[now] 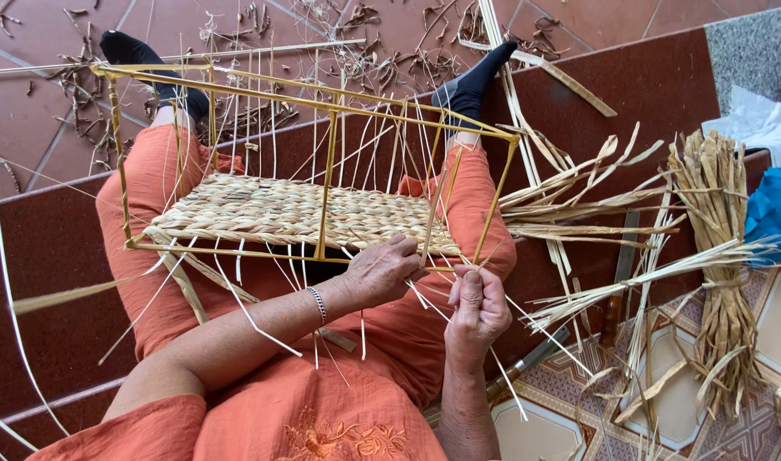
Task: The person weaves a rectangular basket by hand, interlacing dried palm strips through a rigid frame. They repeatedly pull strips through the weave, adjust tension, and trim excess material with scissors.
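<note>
A yellow wire frame (326,183) shaped like a box rests on my lap, with a woven straw mat (279,213) forming its bottom and thin upright strands rising from it. My left hand (382,269) presses on the near edge of the weave, fingers curled over the frame's front bar. Just right of it, my right hand (476,307) pinches a thin pale straw strand (446,201) that runs up to the frame's top bar. I wear orange clothes and dark socks.
A tied bundle of dried straw (719,248) lies on the patterned floor to the right, with loose strips (578,196) fanned toward my knee. Straw scraps (390,51) litter the red tiles beyond my feet. Blue cloth (770,213) sits at the right edge.
</note>
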